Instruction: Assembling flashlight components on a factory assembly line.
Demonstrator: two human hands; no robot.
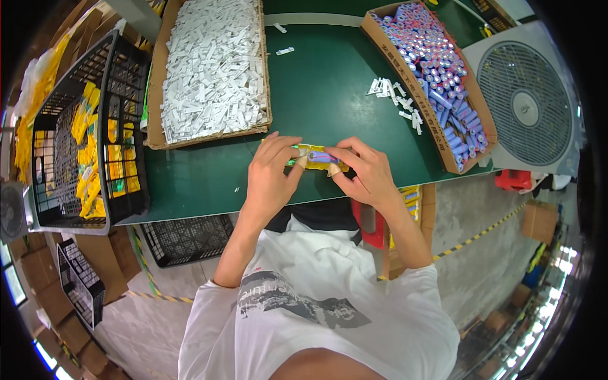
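In front of my body, above the near edge of the green table, both hands grip a narrow yellow piece with a purple cylindrical battery lying in it. The fingers and thumb of my left hand pinch its left end, where a bit of green shows. On the opposite end, my right hand has its index finger by the battery and its thumb below, near a small pale tip. Fingers cover both ends of the piece, so its full shape is hidden.
A cardboard box of white plastic parts stands back left. Another box holds purple batteries at right, beside loose white parts. Far left is a black crate with yellow pieces; a grey fan stands far right.
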